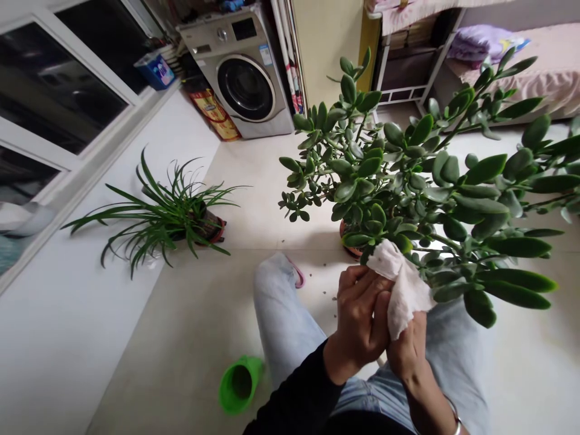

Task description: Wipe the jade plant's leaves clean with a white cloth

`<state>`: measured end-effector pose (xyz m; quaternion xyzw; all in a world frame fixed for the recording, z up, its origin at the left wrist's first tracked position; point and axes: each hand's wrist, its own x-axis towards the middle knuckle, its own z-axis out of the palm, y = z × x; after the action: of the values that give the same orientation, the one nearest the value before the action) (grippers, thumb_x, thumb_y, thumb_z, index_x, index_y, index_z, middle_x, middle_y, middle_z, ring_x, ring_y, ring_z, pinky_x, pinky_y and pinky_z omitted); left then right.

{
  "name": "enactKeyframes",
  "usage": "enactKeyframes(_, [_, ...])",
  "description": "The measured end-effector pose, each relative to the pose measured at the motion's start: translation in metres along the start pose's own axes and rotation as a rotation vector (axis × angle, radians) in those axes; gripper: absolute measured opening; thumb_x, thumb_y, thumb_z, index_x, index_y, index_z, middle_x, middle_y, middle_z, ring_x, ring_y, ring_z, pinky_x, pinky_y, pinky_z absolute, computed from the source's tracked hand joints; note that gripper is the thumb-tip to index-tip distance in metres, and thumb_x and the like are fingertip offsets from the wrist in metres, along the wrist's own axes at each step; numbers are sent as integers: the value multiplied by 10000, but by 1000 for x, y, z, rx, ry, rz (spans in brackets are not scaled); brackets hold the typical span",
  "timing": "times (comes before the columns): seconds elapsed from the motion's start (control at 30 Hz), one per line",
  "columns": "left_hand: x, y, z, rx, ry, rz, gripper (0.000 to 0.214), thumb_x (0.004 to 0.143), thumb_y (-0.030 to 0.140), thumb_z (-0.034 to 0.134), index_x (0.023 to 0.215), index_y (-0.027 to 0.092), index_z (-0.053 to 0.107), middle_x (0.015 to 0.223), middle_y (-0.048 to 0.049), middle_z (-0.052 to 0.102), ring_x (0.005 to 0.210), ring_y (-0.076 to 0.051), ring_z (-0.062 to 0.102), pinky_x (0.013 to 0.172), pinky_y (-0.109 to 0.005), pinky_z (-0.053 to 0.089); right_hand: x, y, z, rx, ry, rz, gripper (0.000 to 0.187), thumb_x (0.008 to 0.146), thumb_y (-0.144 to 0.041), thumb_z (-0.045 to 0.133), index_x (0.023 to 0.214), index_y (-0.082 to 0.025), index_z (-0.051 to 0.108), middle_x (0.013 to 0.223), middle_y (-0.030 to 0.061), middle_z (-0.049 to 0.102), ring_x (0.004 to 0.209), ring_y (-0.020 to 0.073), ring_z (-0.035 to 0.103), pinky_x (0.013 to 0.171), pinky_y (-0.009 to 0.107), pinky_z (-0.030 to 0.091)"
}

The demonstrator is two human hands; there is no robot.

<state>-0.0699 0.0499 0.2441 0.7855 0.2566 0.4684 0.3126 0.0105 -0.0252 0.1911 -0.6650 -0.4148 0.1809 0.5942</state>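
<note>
A crumpled white cloth (403, 287) is bunched between my two hands, just below the leaves of a large potted jade plant (408, 181). My left hand (362, 317) is closed, its curled fingers gripping the cloth's left side; the fingertips are partly hidden. Close beside it, my right hand (408, 347) is wrapped in the cloth from below, with most of its fingers covered. Thick green leaves hang right of the cloth and touch or nearly touch it. Foliage covers most of the plant's reddish-brown pot (351, 238).
On the floor at left stands a potted spider plant (167, 220). A green bucket (240, 386) is beside my left leg. Small crumbs dot the floor near the pot. Behind are a washing machine (244, 78) and a bed (544, 66) with pink bedding.
</note>
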Motion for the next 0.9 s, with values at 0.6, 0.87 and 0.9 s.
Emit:
enactKeyframes(0.6, [5,4,-3,38,4,-28,468,1093,352,372,1434,113,588,1153,-175,735,1050,-285,663,919,-440,563,5,-6,7,36,88,-38,570,1002,-574,498,1469,-270,619,1400,134,696,1339,378,637,1013,506,585])
enactKeyframes(0.87, [2,5,-2,19,-20,-26,494,1089,372,341,1463,162,585,1153,-162,729,964,-273,672,841,-430,572,8,-7,9,90,75,15,608,996,-548,508,1528,-260,559,1522,120,610,1407,373,579,936,457,622])
enactKeyframes(0.9, [2,5,-2,20,-22,-28,498,1087,378,342,1466,163,583,1139,-164,728,955,-276,672,827,-432,573,7,-7,8,88,92,16,616,989,-560,514,1527,-265,559,1520,117,611,1431,379,556,925,458,626])
